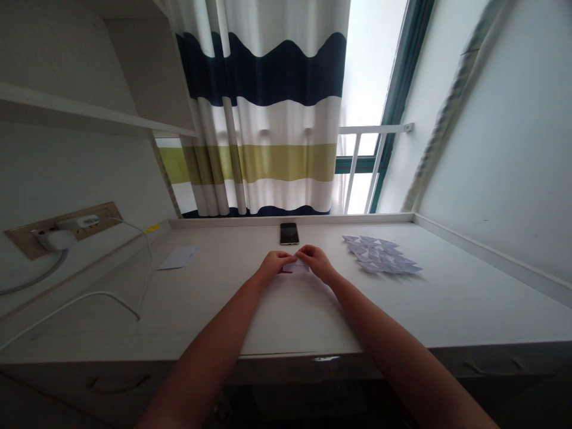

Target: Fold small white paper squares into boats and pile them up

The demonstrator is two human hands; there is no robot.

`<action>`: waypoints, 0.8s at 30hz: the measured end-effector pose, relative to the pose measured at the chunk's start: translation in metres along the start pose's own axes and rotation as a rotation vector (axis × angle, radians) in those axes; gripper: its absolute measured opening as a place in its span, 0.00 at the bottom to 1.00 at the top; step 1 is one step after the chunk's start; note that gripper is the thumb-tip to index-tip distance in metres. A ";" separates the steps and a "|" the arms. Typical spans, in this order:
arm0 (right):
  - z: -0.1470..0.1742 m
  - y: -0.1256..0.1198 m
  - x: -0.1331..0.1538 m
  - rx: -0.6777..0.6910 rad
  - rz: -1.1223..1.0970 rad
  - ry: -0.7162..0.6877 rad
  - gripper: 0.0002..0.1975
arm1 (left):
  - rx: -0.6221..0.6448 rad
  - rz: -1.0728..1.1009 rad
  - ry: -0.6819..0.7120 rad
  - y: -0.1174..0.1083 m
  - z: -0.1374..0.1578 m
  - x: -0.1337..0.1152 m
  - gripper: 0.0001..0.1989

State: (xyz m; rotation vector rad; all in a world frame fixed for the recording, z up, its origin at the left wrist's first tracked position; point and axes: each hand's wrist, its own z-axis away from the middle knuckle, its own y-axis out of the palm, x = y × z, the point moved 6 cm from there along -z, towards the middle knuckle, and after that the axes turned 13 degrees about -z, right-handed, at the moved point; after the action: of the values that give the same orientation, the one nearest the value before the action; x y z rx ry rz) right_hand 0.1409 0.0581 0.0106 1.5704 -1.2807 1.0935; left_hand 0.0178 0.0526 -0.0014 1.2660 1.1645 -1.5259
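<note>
Both of my hands meet over the middle of the desk on a small piece of white paper (297, 266). My left hand (273, 264) pinches its left side, and my right hand (315, 261) pinches its upper right. A small red thing (286, 272) shows at the paper's lower left edge; what it is I cannot make out. Just beyond my hands lies a dark-screened phone (289, 233). To the right sits a group of folded white paper pieces (379, 255), set in overlapping rows. Flat on the left side lies a stack of white paper (177, 257).
The pale desk (304, 322) has a raised rim at its back and sides. A white cable (100, 293) runs over its left part from a wall socket (65, 229). A shelf (89, 113) overhangs the left side. Behind hang striped curtains (268, 119) beside a window.
</note>
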 end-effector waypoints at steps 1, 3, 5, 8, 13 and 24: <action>0.000 0.000 0.000 0.009 -0.003 -0.002 0.10 | -0.004 0.001 0.001 0.000 0.000 0.000 0.17; -0.001 0.001 0.000 0.027 0.003 -0.005 0.10 | -0.004 0.002 0.004 -0.001 -0.001 0.000 0.17; -0.001 0.001 0.000 0.038 0.032 -0.012 0.11 | 0.007 -0.004 0.010 0.000 -0.002 0.000 0.17; -0.002 0.000 0.000 0.028 0.118 -0.034 0.10 | 0.023 -0.032 0.023 0.001 -0.002 0.000 0.16; -0.002 0.001 0.001 -0.019 0.222 -0.054 0.09 | 0.016 -0.073 0.035 0.002 -0.001 0.000 0.16; 0.000 0.000 0.000 -0.018 0.126 0.035 0.12 | -0.041 -0.093 0.065 -0.001 -0.003 -0.001 0.17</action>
State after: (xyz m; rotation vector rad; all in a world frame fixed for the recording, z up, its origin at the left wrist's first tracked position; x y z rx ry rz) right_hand 0.1412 0.0584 0.0107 1.4668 -1.3772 1.1793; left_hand 0.0173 0.0562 -0.0009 1.2579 1.3060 -1.5300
